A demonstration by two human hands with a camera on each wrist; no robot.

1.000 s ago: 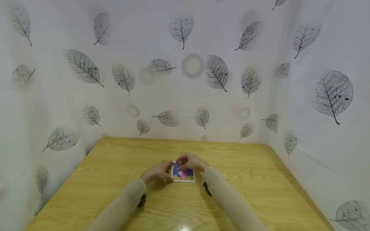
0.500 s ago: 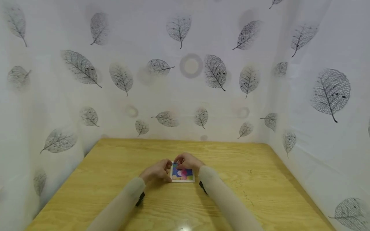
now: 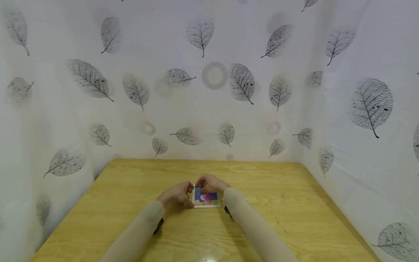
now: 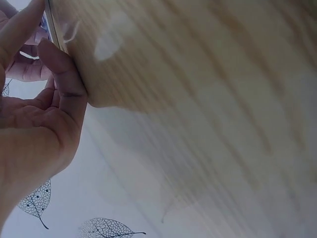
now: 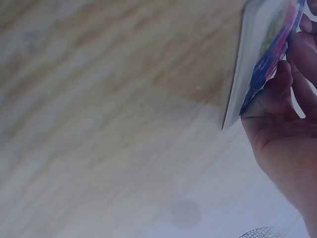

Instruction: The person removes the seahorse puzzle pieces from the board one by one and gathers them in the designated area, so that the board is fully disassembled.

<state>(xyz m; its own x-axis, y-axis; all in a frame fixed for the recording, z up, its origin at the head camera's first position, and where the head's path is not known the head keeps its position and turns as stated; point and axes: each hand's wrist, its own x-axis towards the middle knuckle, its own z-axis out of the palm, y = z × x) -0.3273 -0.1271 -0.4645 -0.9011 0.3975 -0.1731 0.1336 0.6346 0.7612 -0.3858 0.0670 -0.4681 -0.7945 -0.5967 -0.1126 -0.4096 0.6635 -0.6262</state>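
Note:
A small flat board (image 3: 204, 200) with a white border and a bright blue, pink and yellow picture lies on the table. My left hand (image 3: 177, 193) holds its left edge, the thumb near the lower corner and the fingers bent near the upper one. From above, my right hand (image 3: 212, 183) reaches over the picture's upper part with bent fingers, their tips at its upper left. In the right wrist view the thumb (image 5: 277, 82) lies against the picture (image 5: 272, 54). Whether anything small is between those fingertips is hidden. The left wrist view shows only the board's thin edge (image 4: 57, 27).
The board rests on a wood-grain table (image 3: 131, 178). Behind and on both sides hangs a pale curtain (image 3: 196, 105) printed with dark leaves. Small dark specks (image 3: 280, 225) mark the table to the right. A dark strap (image 3: 158, 226) sits at the left wrist.
The right hand has shifted slightly left over the picture, its fingertips closer to the upper left corner. The left hand keeps its hold on the edge. The head view has shifted a little.

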